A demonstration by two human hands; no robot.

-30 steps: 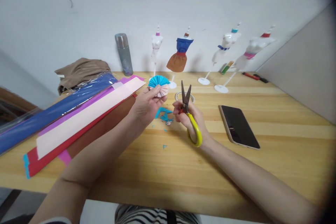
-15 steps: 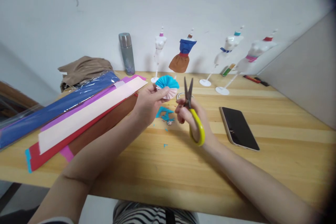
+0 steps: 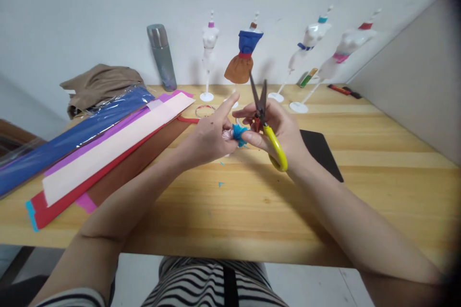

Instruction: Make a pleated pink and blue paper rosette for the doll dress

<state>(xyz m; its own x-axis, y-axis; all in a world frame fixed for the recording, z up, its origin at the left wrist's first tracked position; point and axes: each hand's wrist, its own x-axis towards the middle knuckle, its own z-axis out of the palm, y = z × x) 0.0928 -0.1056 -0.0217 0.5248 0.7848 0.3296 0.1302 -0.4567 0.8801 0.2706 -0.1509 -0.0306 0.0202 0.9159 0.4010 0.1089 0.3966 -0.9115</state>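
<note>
Between my two hands is a pleated paper rosette (image 3: 237, 135), blue on one side and pale pink on the other, partly covered by fingers. My left hand (image 3: 211, 136) is closed on its pink side, thumb raised. My right hand (image 3: 279, 129) holds scissors (image 3: 275, 146) with yellow handles, their blades pointing up and a little apart. The thumb of that hand also reaches the blue edge of the rosette. Small blue scraps (image 3: 221, 184) lie on the wooden table (image 3: 252, 220) below.
Strips of coloured crepe paper (image 3: 118, 151) and a plastic-wrapped blue pack (image 3: 82, 134) lie on the left, near brown cloth (image 3: 103, 86). Behind stand a flask (image 3: 162, 57) and several small mannequins (image 3: 246, 55). A dark phone (image 3: 320, 153) is partly behind my right arm.
My hands have come together, and the rosette has turned from facing me to edge-on. My right thumb now meets it, with the scissors still held. The view has shifted slightly.
</note>
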